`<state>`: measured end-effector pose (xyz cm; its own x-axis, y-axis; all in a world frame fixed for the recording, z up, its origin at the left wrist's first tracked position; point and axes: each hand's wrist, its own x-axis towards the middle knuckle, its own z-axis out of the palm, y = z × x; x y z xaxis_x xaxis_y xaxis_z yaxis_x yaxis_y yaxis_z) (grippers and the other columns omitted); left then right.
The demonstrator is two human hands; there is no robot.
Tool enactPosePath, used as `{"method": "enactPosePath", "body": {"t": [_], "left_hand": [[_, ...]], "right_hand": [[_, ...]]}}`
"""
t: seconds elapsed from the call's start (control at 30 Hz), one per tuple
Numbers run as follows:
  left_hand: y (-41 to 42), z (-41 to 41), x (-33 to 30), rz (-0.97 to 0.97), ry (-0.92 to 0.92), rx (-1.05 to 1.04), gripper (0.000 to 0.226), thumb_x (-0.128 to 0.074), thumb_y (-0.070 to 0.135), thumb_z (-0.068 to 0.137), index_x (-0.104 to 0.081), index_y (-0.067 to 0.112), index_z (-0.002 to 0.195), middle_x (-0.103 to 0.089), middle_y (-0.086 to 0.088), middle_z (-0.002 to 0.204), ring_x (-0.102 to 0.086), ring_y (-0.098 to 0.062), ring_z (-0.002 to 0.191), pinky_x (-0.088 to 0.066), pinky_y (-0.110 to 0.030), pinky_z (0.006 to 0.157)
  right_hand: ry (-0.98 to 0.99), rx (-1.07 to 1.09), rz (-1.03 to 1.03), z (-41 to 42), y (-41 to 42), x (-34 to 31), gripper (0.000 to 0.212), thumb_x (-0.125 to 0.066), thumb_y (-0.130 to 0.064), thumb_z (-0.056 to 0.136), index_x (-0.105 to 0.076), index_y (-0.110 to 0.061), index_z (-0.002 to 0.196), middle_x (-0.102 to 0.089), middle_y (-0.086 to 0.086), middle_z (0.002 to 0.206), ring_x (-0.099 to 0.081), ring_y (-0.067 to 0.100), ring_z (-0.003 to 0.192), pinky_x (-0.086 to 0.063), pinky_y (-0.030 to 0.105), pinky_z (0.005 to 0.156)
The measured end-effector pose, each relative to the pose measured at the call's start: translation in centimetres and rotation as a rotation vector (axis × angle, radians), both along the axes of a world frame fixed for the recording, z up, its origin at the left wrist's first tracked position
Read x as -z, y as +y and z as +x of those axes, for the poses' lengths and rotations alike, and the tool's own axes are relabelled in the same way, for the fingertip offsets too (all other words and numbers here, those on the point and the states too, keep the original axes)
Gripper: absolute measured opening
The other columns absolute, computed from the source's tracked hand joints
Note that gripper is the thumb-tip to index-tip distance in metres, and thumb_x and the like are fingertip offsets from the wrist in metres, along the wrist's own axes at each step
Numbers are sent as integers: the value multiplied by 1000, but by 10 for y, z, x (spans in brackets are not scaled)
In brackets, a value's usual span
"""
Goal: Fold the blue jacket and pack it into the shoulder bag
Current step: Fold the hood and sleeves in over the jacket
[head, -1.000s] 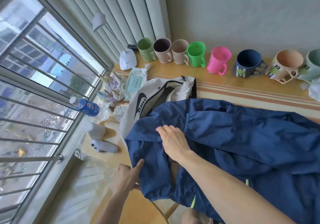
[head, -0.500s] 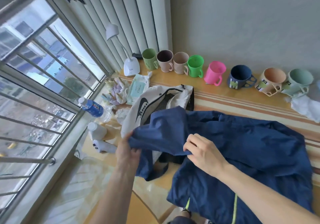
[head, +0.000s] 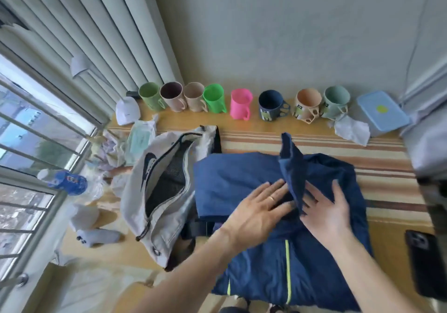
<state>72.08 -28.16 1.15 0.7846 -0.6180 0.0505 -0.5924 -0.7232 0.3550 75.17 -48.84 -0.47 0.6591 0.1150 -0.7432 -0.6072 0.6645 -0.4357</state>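
The blue jacket (head: 242, 177) lies on the striped table, its left part laid over toward the middle, with yellow-green stripes near my body. A flap of blue cloth sticks up between my hands. My left hand (head: 258, 206) rests flat on the jacket, fingers spread, a ring on one finger. To the right of the flap my right hand (head: 324, 211) lies flat with its fingers apart. The grey-white shoulder bag (head: 169, 184) sits to the jacket's left, its zip open and its dark mesh lining showing.
Several coloured mugs (head: 239, 104) line the wall. A blue lidded box (head: 379, 114) and crumpled tissue (head: 350, 128) lie at the back right. A black phone (head: 425, 257) lies at the right edge. A water bottle (head: 65, 182), a wipes pack (head: 140, 138) and a small white lamp (head: 127, 111) crowd the window side.
The left sleeve side has been folded over onto the jacket's body, uncovering the bag. Both hands have let go of the cloth and now lie flat on it.
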Motion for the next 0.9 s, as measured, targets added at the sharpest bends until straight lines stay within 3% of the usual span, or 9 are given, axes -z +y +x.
{"method": "enactPosePath", "body": {"t": [0.07,0.2,0.33,0.4,0.5,0.6,0.7,0.83,0.9], "left_hand": [[-12,-6,27,146,93,99,73,-59,22,90,-34,29,158,-18,-9,173,-25,-28,158,-21,-46,127],[1,-23,46,121,104,-42,70,-62,45,91,-42,26,156,-23,-8,171,-26,-28,157,-27,-50,125],[26,-17,52,234,10,-295,76,-69,41,83,-48,21,153,-30,-13,169,-28,-34,156,-30,-54,122],[35,-9,63,362,126,-372,82,-71,32,79,-43,24,156,-36,-12,166,-39,-34,151,-39,-51,117],[50,-5,85,614,328,-336,79,-74,15,68,-59,23,144,-54,-15,153,-60,-38,132,-53,-48,101],[61,-5,89,796,412,-336,66,-62,41,68,-70,23,132,-59,-19,148,-61,-40,129,-48,-54,102],[53,-2,84,804,461,-373,75,-35,69,83,-59,30,143,-46,-15,160,-47,-34,142,-27,-49,116],[31,16,82,671,331,-520,80,-17,73,94,-80,25,104,-56,-14,151,-52,-32,137,-30,-49,115],[18,26,89,535,194,-541,69,-28,57,101,-81,14,94,-59,-18,148,-57,-38,132,-41,-52,108]], "right_hand": [[59,171,37,-5,-48,14,87,-56,-75,77,-62,-13,137,-68,16,131,-59,31,127,-44,45,102],[208,194,-160,-7,-99,42,106,-70,-77,61,-53,-10,141,-65,20,127,-60,38,123,-43,51,111],[281,59,-381,16,-102,56,88,-72,-77,67,-56,-18,130,-64,8,122,-61,29,117,-48,46,108],[298,57,-443,30,-101,66,84,-85,-66,59,-61,-20,125,-67,3,121,-65,24,112,-56,39,88],[276,108,-564,48,-104,78,30,-87,-23,75,-67,-19,96,-71,8,124,-68,23,101,-55,36,75],[101,205,-487,65,-114,72,19,-69,0,89,-68,-18,93,-71,10,120,-70,17,91,-55,30,76],[36,278,-461,70,-129,67,18,-61,4,93,-65,-13,95,-71,9,110,-69,15,89,-58,32,88],[255,16,-1130,60,-142,76,35,-57,5,85,-56,-9,117,-63,16,126,-64,31,94,-57,46,90],[-42,-131,-1554,51,-137,84,45,-59,1,83,-52,-14,126,-59,16,129,-56,39,115,-49,50,97]]}}
